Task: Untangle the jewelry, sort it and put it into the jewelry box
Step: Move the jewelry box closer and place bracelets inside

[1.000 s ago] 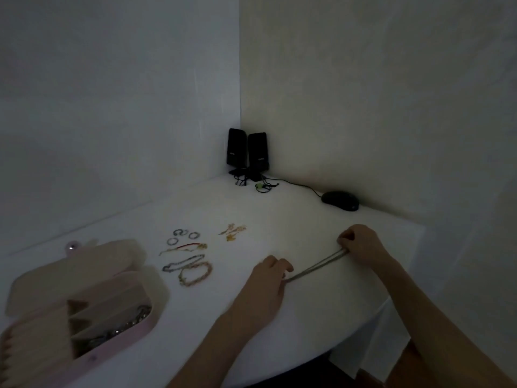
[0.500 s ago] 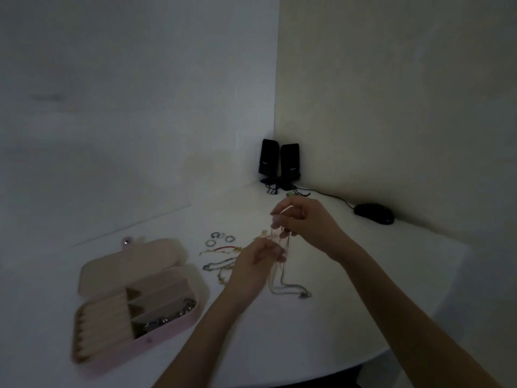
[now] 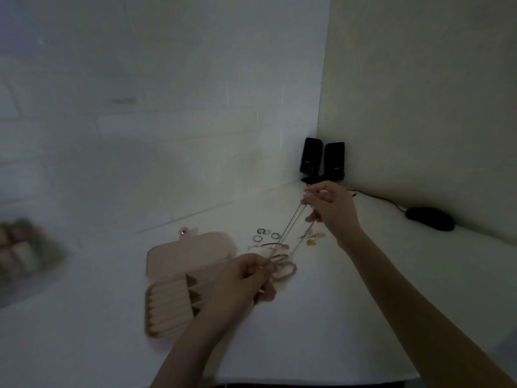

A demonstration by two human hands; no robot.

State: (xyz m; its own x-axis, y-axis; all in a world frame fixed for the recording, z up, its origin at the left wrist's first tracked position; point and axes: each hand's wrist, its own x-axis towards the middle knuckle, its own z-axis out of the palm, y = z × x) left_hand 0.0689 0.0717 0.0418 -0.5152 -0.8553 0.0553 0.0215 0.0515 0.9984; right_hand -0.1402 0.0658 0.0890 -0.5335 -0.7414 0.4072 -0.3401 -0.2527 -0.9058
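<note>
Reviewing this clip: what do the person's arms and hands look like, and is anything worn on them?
Both forearms are bare as far as the frame shows: no sleeves, watch or bracelets in view. The left hand and right hand wear no gloves. The right hand's fingernails look pale, possibly polished. The dim, slightly blurred picture does not settle whether there are rings.

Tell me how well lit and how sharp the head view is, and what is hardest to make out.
Head view: dim and underexposed throughout, the walls grey and grainy; the coloured object at the left edge is smeared by blur; the chain stretched between the left hand and right hand is thin and faint; the jewelry box is soft-edged.
</note>
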